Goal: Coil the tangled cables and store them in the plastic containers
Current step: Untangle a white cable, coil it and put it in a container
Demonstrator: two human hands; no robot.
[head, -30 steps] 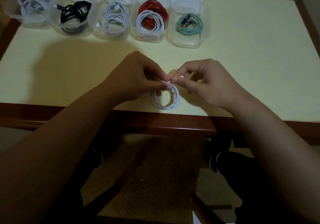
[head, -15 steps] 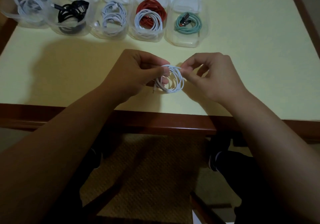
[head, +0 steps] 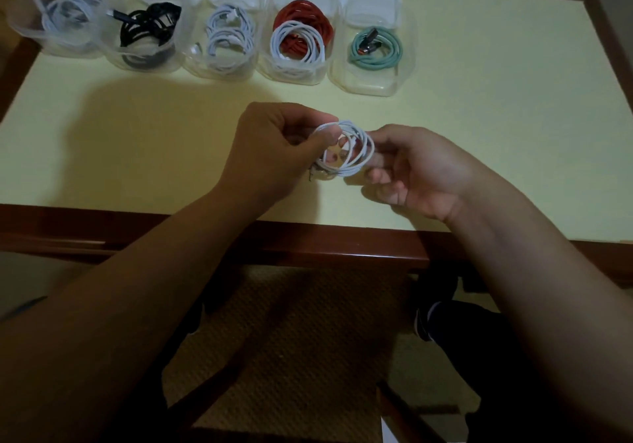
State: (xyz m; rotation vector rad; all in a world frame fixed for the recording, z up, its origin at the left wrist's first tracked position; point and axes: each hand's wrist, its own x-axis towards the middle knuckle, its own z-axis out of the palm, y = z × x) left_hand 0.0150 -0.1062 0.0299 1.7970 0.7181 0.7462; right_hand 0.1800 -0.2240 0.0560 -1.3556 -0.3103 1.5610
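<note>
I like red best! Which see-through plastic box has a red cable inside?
The fourth clear plastic container from the left. It holds a red coiled cable with a white coil on top; the others hold only white, black or teal.

No readable text, labels, brands or numbers on anything in view.

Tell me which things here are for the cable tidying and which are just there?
For the job:
- white cable coil, held by left hand
- right hand, beside the coil
- five plastic containers with stored cables

Just there:
- table
- woven floor mat
</note>
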